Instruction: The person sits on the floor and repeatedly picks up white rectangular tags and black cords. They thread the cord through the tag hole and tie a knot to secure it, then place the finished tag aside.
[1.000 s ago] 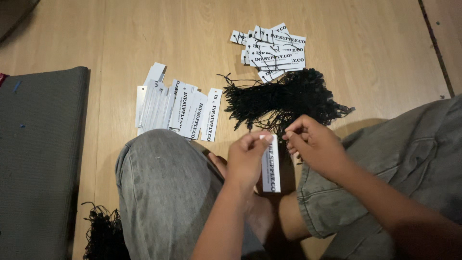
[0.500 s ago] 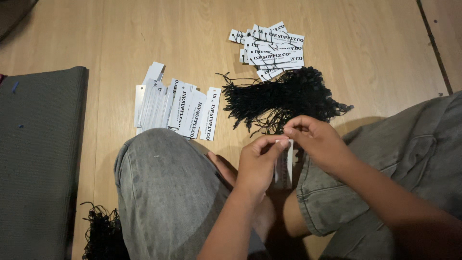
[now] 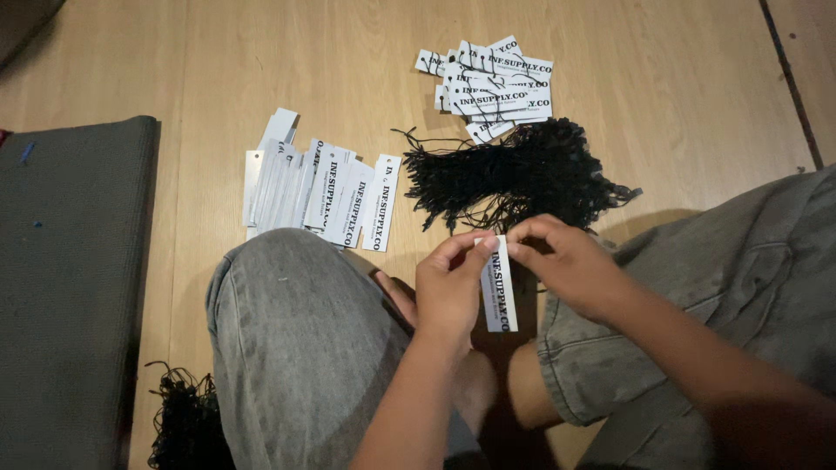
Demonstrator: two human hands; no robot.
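Left hand (image 3: 451,283) and right hand (image 3: 562,261) close together above the lap, fingertips pinched shut on the top of one white paper tag (image 3: 498,292), hanging straight down between the knees. Just past the hands, a pile of black strings (image 3: 514,174). More tags in a row (image 3: 318,191) and a heap (image 3: 492,87) on the wooden floor (image 3: 679,113). Grey mat (image 3: 70,287) at the left.

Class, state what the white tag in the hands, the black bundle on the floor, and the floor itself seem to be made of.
White tag: probably matte card, flat and stiff. Black bundle: thin cord or thread, limp tangled strands. Floor: pale wood or laminate, with grain lines and a slight sheen.
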